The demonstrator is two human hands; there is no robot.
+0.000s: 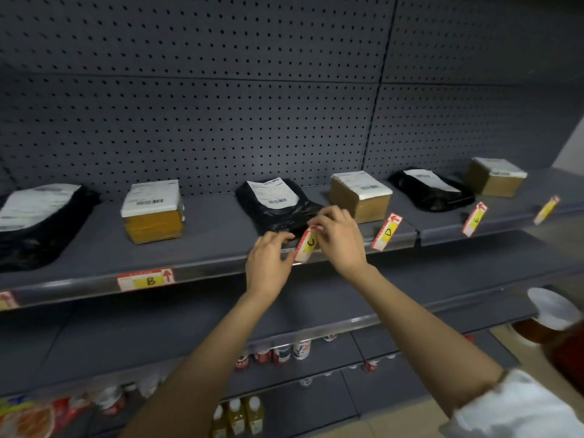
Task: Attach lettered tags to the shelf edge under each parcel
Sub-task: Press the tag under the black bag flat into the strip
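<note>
A red and white tag with a yellow patch marked C (pixel 307 245) stands tilted at the shelf edge (pixel 205 275), in front of a black bagged parcel (pixel 278 203). My right hand (pixel 339 238) pinches the tag's top and my left hand (pixel 268 263) holds its lower end. Tag B (pixel 146 279) lies flat in the edge strip under a yellow box parcel (pixel 153 210). Tag D (pixel 386 231) leans under a brown box (pixel 360 194), and tag E (pixel 474 219) under another black bag (pixel 431 189). A further tag (pixel 546 210) leans by the far brown box (pixel 494 176).
A black bagged parcel (pixel 38 222) lies at far left with part of a tag (pixel 7 300) below it. Lower shelves hold cans (pixel 284 352) and juice bottles (pixel 237 415). A jar with a white lid (pixel 550 314) sits at the right. Pegboard (pixel 221 105) backs the shelf.
</note>
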